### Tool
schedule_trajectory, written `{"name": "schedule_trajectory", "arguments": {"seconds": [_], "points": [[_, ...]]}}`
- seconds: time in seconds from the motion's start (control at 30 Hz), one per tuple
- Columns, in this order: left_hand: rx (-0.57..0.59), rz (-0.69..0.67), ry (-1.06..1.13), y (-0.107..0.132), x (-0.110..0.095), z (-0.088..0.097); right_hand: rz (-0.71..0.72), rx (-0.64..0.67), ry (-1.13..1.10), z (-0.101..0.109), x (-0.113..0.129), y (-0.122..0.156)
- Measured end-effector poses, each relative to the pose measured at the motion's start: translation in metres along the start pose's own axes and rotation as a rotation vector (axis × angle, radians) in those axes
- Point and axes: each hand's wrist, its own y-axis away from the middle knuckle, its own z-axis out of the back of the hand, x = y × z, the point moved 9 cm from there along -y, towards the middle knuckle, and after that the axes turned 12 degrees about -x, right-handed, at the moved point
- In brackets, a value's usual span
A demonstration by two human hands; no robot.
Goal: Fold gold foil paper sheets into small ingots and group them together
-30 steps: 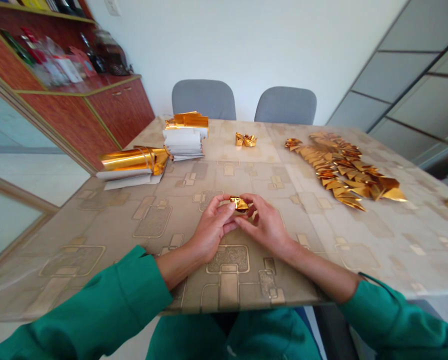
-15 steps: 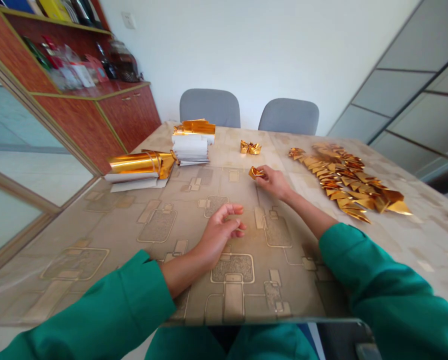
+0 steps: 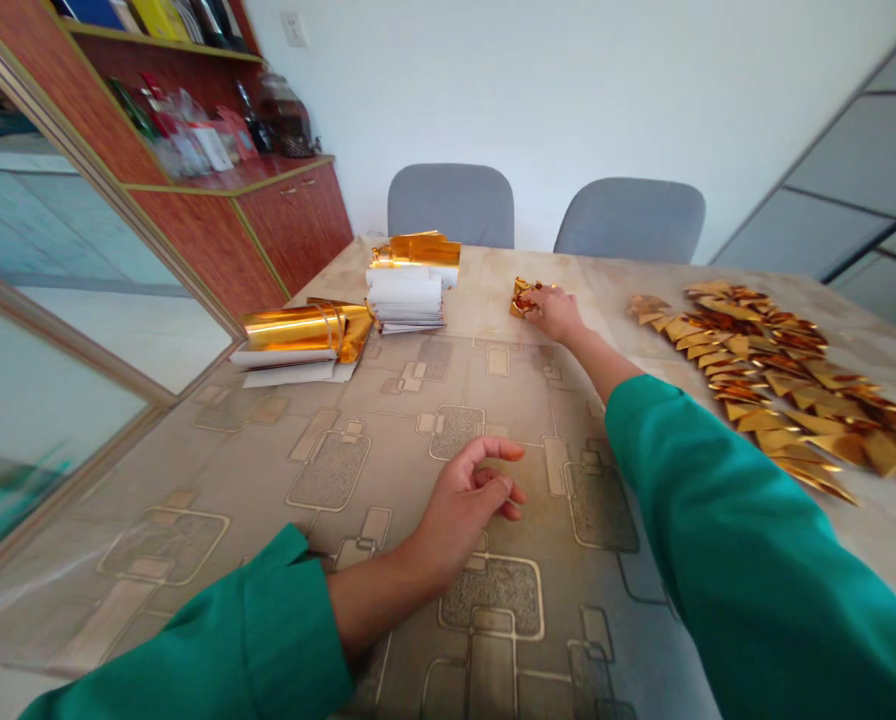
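**Item: my right hand (image 3: 557,315) at a crumpled gold foil cluster (image 3: 524,298), far side of the patterned desk (image 3: 523,420).**
Right fingers (image 3: 539,295) together against the foil, clamped or only touching I cannot tell; my left hand (image 3: 467,505) rests empty on the desk, fingers apart and loosely curled. To the right, well clear of my hand: folded gold foil triangles (image 3: 770,380) in overlapping rows. To the left: a stack of white paper slips (image 3: 405,300) with gold foil strips behind it, and a gold foil roll (image 3: 305,328) lying on white sheets.
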Motion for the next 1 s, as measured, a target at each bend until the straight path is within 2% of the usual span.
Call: {"name": "schedule_trajectory", "arguments": {"seconds": [0.27,0.53,1.0], "points": [[0.003,0.029,0.000,0.000,0.001,0.000,0.018,-0.055,0.091,0.016,0.000,0.001],[0.014,0.026,0.002,0.000,0.002,0.000,0.064,-0.063,0.135,0.013,0.007,-0.002],[0.013,0.029,0.014,-0.001,0.003,0.000,0.058,-0.031,0.222,0.022,0.008,-0.008]]}}
